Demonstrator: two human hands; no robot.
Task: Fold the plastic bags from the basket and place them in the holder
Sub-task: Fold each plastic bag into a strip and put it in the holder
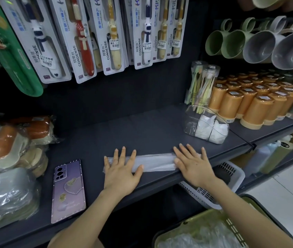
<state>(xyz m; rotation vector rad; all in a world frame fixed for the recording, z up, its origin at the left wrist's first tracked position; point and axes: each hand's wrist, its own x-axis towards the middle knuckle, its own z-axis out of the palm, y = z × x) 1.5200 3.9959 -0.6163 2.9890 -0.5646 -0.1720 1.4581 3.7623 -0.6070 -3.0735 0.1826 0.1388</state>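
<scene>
A clear plastic bag (155,162), folded into a long narrow strip, lies flat on the dark shelf (124,133) near its front edge. My left hand (121,167) presses its left end with straight spread fingers. My right hand (192,163) presses its right end the same way. A clear holder (188,120) with folded white bags inside stands behind and to the right. The green basket (179,230) with crumpled clear bags sits at the bottom right, below the shelf.
A purple phone (69,190) lies left of my left hand. Wrapped goods (8,158) are piled at the far left. Orange cups (245,102) and a toothbrush pack (202,83) stand behind the holder. A white basket (231,174) sits under the shelf edge. Toothbrush cards (110,33) hang above.
</scene>
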